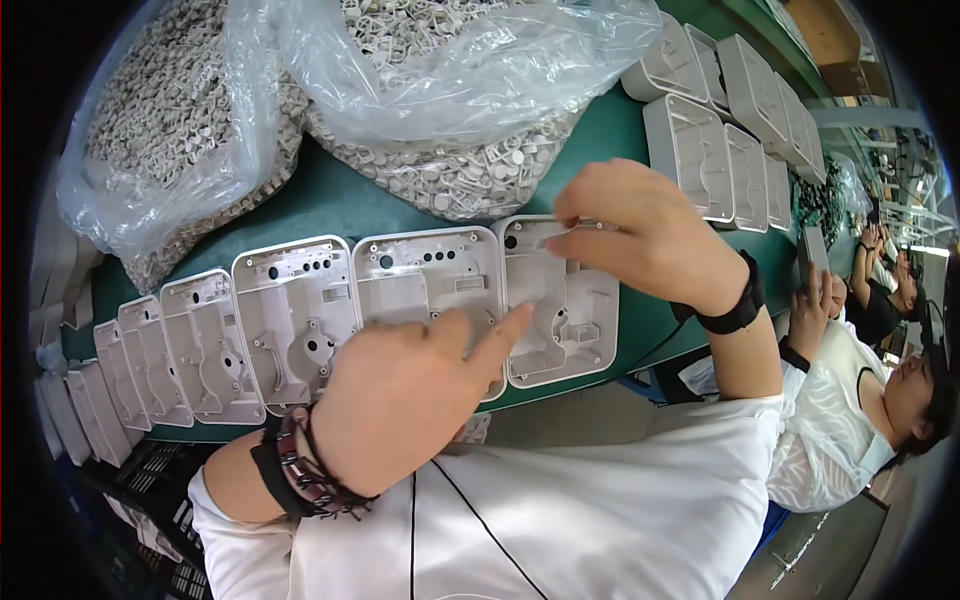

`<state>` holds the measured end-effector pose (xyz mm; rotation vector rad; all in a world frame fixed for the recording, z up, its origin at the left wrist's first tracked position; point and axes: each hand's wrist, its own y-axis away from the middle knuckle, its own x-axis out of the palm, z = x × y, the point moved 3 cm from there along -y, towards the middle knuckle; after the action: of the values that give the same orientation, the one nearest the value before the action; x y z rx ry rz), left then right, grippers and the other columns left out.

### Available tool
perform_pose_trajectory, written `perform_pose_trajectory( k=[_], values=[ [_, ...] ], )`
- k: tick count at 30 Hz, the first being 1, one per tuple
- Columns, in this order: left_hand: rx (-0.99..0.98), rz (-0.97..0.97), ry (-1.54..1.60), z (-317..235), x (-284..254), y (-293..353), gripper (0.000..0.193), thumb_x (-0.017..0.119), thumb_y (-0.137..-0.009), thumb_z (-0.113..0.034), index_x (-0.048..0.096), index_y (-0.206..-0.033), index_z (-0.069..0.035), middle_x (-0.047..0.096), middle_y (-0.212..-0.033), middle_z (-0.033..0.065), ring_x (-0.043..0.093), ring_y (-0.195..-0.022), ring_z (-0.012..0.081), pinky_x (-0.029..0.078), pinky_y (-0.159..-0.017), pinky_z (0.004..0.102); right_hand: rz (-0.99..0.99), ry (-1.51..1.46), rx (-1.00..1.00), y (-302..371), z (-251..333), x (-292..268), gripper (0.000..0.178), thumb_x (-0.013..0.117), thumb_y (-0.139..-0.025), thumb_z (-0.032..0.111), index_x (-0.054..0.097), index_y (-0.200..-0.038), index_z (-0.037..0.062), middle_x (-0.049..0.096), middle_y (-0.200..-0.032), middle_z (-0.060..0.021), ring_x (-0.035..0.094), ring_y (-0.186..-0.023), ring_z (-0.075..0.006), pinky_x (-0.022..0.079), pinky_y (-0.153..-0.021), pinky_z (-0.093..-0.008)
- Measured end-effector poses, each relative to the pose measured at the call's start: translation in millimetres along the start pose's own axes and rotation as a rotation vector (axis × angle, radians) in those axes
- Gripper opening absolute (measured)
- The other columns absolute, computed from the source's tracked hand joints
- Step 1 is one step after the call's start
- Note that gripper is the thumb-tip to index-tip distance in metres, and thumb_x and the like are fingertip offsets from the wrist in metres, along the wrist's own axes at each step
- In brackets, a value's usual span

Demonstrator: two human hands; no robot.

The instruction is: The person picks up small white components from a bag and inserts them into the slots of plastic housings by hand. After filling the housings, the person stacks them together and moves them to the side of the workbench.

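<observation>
A row of light grey plastic housings [430, 290] runs along the near edge of the green table, open sides up, with round holes and moulded posts inside. At the row's right end, my right hand [645, 235] is over the top rim of the last housing [590, 345]. Its thumb and index finger are pinched near the upper left corner; what they hold is too small to name. My left hand [400, 385] is palm down over the neighbouring housings. Its index finger stretches onto the last housing, apart from the bent middle finger; the palm is hidden.
Two clear plastic bags [345, 110] of small light grey parts stand behind the row. More housings [690, 150] are stacked at the far right. A co-worker [830, 420] in white sits on the right. Black crates [165, 490] are at the lower left.
</observation>
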<state>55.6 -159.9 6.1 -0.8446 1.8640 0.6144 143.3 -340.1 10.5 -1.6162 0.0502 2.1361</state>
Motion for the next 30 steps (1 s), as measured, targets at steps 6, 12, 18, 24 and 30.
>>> perform_pose_trajectory(
  k=[6, 12, 18, 24, 30],
  values=[
    [0.071, 0.108, -0.031, 6, 10, -3, 0.048, 0.056, -0.075, -0.014, 0.055, -0.122, -0.015, 0.047, -0.065, 0.0023, 0.053, -0.051, 0.0158, 0.043, -0.048, 0.0280, 0.237, 0.036, -0.106, -21, -17, 18, 0.011, 0.064, -0.064, 0.011, 0.061, -0.073, 0.0062, 0.054, -0.091, -0.0028, 0.052, -0.084, -0.0223, 0.040, -0.070, -0.0315],
    [0.084, 0.113, -0.010, 12, 10, 0, 0.049, 0.053, -0.074, -0.014, 0.054, -0.123, -0.014, 0.049, -0.065, 0.0020, 0.053, -0.050, 0.0147, 0.043, -0.046, 0.0277, 0.247, 0.041, -0.083, -18, -10, 19, 0.021, 0.061, -0.062, 0.006, 0.065, -0.082, 0.0087, 0.054, -0.105, -0.0028, 0.050, -0.094, -0.0224, 0.041, -0.077, -0.0311],
    [0.120, 0.115, 0.072, 10, 6, 7, 0.045, 0.053, -0.081, -0.010, 0.048, -0.126, -0.010, 0.053, -0.068, 0.0030, 0.056, -0.053, 0.0192, 0.045, -0.048, 0.0288, 0.167, -0.070, 0.141, 5, -4, 7, 0.026, 0.062, -0.062, 0.001, 0.067, -0.086, 0.0106, 0.054, -0.109, -0.0055, 0.050, -0.097, -0.0227, 0.041, -0.080, -0.0325],
    [0.100, -0.054, 0.504, 23, -1, 34, 0.054, 0.057, -0.079, -0.006, 0.033, -0.127, -0.003, 0.058, -0.076, 0.0090, 0.060, -0.059, 0.0256, 0.046, -0.050, 0.0321, -0.180, -0.214, 0.259, -12, 72, -10, 0.028, 0.067, -0.062, 0.002, 0.066, -0.088, 0.0104, 0.057, -0.094, -0.0059, 0.054, -0.081, -0.0205, 0.040, -0.075, -0.0330],
    [0.176, -0.312, 0.875, 16, 0, 67, 0.060, 0.058, -0.076, -0.005, 0.025, -0.126, -0.004, 0.060, -0.082, 0.0132, 0.062, -0.063, 0.0319, 0.046, -0.050, 0.0375, -0.222, -0.078, 0.177, -45, 147, 21, 0.022, 0.066, -0.066, 0.000, 0.063, -0.085, 0.0105, 0.057, -0.083, -0.0015, 0.052, -0.069, -0.0172, 0.037, -0.068, -0.0303]
  ],
)
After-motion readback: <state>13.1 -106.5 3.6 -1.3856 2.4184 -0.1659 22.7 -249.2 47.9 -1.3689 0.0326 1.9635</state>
